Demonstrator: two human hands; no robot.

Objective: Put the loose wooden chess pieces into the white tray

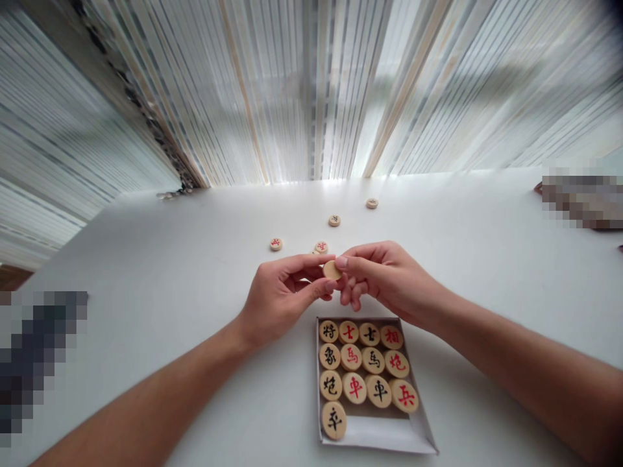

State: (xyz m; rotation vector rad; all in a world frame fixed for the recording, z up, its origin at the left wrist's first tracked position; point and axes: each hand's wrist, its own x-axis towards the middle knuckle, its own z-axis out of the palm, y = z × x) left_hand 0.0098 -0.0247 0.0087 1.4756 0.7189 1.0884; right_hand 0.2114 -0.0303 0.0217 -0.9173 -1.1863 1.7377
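A round wooden xiangqi piece (332, 270) is pinched between both hands just beyond the box, its blank face towards me. My left hand (287, 285) grips its left side with thumb and forefinger, while my right hand (377, 275) holds its upper right edge. Below them lies a shallow box (379, 434) with rows of pieces set face up, marked in red and black. A black-marked piece (333, 419) sits alone in the nearest row, at the left. Behind the fingers is a red-marked piece (321, 247), with another mostly hidden beside it.
Farther off on the white table (170, 272) lie a red-marked piece (276, 244) and two more pieces, one dark-marked piece (333, 220) and one piece (372, 203) near the back edge. Striped curtains (292, 97) hang behind. Blurred-out objects flank both sides.
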